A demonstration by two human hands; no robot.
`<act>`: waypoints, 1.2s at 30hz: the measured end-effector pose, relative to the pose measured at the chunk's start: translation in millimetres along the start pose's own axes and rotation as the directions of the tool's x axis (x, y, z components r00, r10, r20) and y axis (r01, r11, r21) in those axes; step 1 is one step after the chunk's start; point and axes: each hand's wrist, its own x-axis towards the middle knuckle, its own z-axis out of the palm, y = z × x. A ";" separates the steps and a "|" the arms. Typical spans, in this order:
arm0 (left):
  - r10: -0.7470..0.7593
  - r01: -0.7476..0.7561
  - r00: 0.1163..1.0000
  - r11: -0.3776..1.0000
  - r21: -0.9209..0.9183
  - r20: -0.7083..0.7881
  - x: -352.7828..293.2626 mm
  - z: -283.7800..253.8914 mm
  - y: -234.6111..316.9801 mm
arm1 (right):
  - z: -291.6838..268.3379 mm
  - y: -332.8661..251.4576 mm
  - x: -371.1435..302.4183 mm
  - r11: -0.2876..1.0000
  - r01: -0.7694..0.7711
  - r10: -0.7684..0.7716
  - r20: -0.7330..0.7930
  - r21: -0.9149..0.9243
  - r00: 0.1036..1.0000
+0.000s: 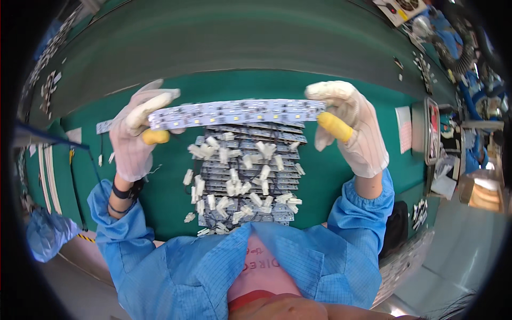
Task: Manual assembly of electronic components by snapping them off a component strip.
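Between my two gloved hands a long white LED circuit board strip (234, 113) is stretched out level above the green mat. My left hand (141, 125) pinches its left end, the yellow-covered thumb below and the fingers above. At the right end my right hand (344, 122) grips it the same way, its thumb also yellow. Under and nearer than the strip lies a stack of similar LED boards (248, 178), with dark wires and several white plug connectors (233, 186) spread over them. The strip hides the stack's far edge.
A green work mat (170, 197) covers the bench, with a dark grey conveyor belt (240, 42) beyond it. Another board piece (104, 126) lies left of my left hand. On the right are a paper sheet (404, 129) and a clear tray (432, 130). A blue plastic bag (48, 232) hangs at left.
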 end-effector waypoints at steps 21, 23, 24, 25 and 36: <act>-0.272 0.275 0.957 0.961 0.023 -0.100 -7.3 0.1 -3.3 | 21.7 -2.0 -1.3 0.996 -0.032 0.027 -0.064 -0.082 0.998; -0.273 0.275 0.958 0.961 0.010 -0.090 -7.4 0.3 2.0 | 18.7 -1.7 2.6 0.994 -0.016 0.011 -0.042 -0.109 0.999; -0.197 0.196 0.977 0.980 -0.025 -0.081 -5.5 0.3 5.8 | 16.5 0.7 6.6 0.989 -0.010 0.002 -0.057 -0.146 0.998; -0.121 0.117 0.990 0.991 -0.058 -0.076 -4.2 -0.5 8.6 | 14.5 2.6 8.1 0.991 -0.006 -0.001 -0.052 -0.137 0.999; -0.283 0.283 0.958 0.959 0.005 0.054 -7.2 -1.5 8.2 | 6.0 2.8 1.4 0.992 -0.010 0.005 -0.042 -0.125 0.999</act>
